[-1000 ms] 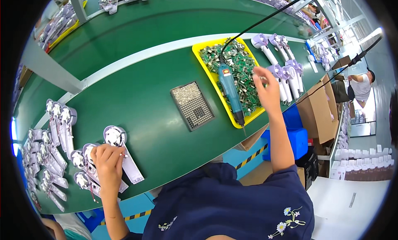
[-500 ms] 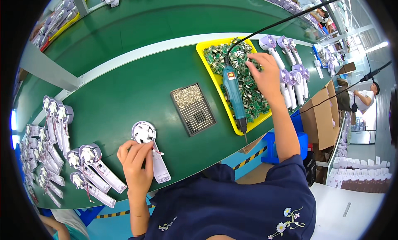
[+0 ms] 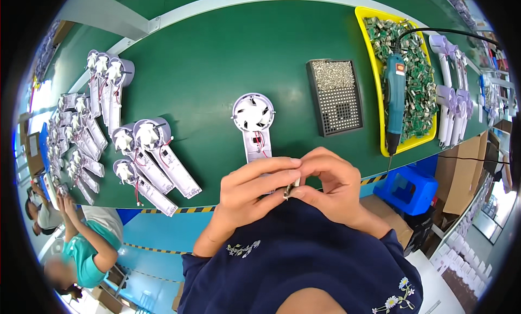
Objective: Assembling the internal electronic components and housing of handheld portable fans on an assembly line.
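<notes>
As the left hand (image 3: 251, 190) and right hand (image 3: 335, 190) pinch a small part (image 3: 288, 192) (mostly hidden), a fan (image 3: 253, 113) lies just beyond them; a yellow tray (image 3: 415, 145) holds green circuit boards (image 3: 418, 91).

The green bench top (image 3: 217, 48) is smooth, with a soft sheen. The handheld fan's half-shell (image 3: 248, 149) is smooth lilac-white plastic, its impeller (image 3: 253, 113) white plastic. Screws (image 3: 332, 75) glint metallic in a matt dark-grey screw tray (image 3: 342, 130); the yellow tray (image 3: 370, 48) is glossy plastic. The electric screwdriver (image 3: 396, 94) has a teal plastic body — and a slim metal bit (image 3: 389, 163). The navy top (image 3: 293, 249) — matt cloth.
</notes>
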`<state>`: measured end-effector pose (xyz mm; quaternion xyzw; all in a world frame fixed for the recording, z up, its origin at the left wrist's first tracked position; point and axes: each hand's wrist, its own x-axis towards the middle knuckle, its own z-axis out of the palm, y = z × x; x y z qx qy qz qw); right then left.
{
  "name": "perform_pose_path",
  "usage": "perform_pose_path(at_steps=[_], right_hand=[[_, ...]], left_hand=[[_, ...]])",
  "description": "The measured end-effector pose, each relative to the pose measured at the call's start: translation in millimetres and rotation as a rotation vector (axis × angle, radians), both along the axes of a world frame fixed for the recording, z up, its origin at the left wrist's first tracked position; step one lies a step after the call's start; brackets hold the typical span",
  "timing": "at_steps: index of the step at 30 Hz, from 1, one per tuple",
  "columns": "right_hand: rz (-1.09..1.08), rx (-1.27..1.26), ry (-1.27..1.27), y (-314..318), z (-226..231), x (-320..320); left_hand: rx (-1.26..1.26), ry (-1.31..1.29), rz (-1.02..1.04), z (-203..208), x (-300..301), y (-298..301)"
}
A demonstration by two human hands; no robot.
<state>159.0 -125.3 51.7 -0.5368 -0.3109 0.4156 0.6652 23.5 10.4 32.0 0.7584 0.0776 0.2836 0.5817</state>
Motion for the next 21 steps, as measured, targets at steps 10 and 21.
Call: perform_pose_path(at_steps=[10,21], right_hand=[[0.096,-0.107,-0.047,1,8,1],[0.114,-0.057,0.149,-4,-5,-1]], left_hand=[[-0.308,0.034,-0.148,2,-10,9],[-0.538,0.071,-0.197,0,-9,3]])
